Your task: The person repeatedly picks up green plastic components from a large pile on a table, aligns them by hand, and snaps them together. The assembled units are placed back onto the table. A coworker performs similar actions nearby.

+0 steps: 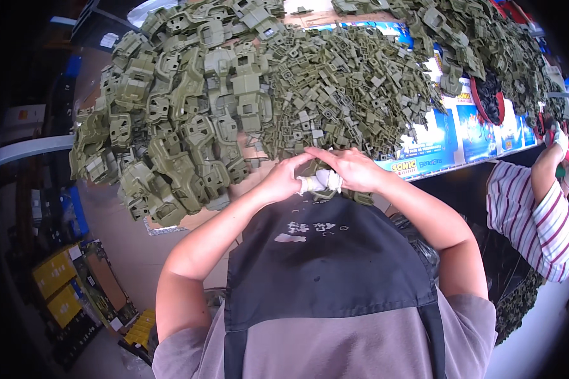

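Leftmost, well apart from the heap of small, blocky olive-green plastic parts point(341, 95), stand yellow boxy packages point(54, 278). Directly left of that heap lie large, hollow olive-green plastic shells point(199, 136), many nested in rough rows, perhaps because their matching shapes stack readily. Just on the near side of the heap, the bare left hand point(289, 178) bends inward, its fingers grasping a small olive-green plastic piece point(308, 168) mostly hidden between the hands. Soft white wrapping point(322, 181) shows there too, probably padding the thumbs against hard edges. Also at the heap's near side, the bare right hand point(355, 170) closes in from opposite, fingers bent over the same piece; how tightly either hand squeezes, I cannot tell. Two-sided support near the black fabric apron point(335, 271) seems meant to steady it. Right of the heap, glossy blue printed sheets point(430, 163) lie under more green parts, likely shielding the surface. Farthest right of the heap is a co-worker in a white-and-maroon striped shirt point(528, 218).
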The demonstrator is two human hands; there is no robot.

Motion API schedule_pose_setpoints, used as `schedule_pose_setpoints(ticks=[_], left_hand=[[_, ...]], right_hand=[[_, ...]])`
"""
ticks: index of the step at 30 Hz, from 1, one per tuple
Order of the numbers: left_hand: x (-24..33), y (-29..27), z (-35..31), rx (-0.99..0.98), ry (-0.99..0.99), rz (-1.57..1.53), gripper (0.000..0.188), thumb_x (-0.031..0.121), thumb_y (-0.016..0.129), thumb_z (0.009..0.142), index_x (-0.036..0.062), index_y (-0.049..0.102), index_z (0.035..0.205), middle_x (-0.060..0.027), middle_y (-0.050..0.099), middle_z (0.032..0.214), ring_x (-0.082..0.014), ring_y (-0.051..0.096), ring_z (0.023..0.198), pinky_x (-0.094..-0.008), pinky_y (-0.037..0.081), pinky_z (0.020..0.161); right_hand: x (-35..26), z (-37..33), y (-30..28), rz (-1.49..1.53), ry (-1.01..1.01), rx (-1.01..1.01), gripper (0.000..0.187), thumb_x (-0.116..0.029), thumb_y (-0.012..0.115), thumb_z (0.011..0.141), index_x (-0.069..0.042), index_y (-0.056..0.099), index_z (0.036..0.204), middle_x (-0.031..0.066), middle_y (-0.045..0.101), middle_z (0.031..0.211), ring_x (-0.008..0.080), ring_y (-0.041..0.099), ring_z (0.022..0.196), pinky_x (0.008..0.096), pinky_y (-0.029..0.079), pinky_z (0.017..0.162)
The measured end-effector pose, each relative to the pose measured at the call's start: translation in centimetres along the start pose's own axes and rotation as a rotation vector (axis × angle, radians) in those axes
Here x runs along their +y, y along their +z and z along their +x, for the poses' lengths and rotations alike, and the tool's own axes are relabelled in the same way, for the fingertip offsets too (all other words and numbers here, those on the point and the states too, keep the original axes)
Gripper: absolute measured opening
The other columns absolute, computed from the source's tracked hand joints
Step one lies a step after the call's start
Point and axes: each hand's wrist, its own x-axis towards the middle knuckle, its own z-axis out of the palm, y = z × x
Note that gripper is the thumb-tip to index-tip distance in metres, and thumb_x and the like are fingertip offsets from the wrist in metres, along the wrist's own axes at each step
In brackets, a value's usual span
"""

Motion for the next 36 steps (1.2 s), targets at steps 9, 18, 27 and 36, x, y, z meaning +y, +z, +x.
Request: schedule_pose_setpoints(ticks=[9,18,27,36], left_hand=[[-2.1,0.8,0.6,-0.016,-0.058,-0.105,0.060,0.003,0.071,0.073,-0.0001,0.045,0.126,-0.0094,0.051,0.125,-0.0169,0.046,0.117,-0.0296,0.036,0.098],[-0.3,0.7,1.2,0.038,-0.118,-0.303,0.059,0.001,0.072,0.068,-0.0031,0.051,0.122,-0.0093,0.060,0.112,-0.0140,0.055,0.104,-0.0276,0.042,0.092],[1.4,-1.9,1.5,0.230,0.059,-0.377,0.093,0.035,0.065,0.082,0.0174,-0.001,0.145,-0.0268,0.024,0.140,-0.0320,0.038,0.124,-0.0391,0.042,0.096],[6.6,-0.9,0.0,0.180,0.395,-0.090,0.072,0.022,0.062,0.085,0.0198,0.022,0.144,-0.0109,0.042,0.136,-0.0200,0.046,0.119,-0.0325,0.037,0.099]], right_hand=[[3.0,1.6,0.0,0.580,0.053,-0.155,0.061,-0.019,0.067,0.078,-0.006,0.042,0.132,0.0150,0.055,0.123,0.0269,0.053,0.113,0.0340,0.041,0.094],[4.4,2.2,1.0,0.533,0.006,-0.065,0.053,-0.010,0.065,0.076,-0.006,0.050,0.126,0.0144,0.060,0.116,0.0260,0.057,0.107,0.0328,0.043,0.091],[4.6,1.4,-2.8,0.971,0.122,0.184,0.066,-0.018,0.068,0.080,-0.008,0.036,0.137,0.0078,0.051,0.125,0.0128,0.051,0.102,0.0276,0.042,0.088],[-1.6,-2.4,-6.5,0.581,-0.200,0.526,0.070,-0.022,0.070,0.074,-0.006,0.037,0.134,0.0142,0.037,0.136,0.0283,0.034,0.129,0.0401,0.026,0.107]])
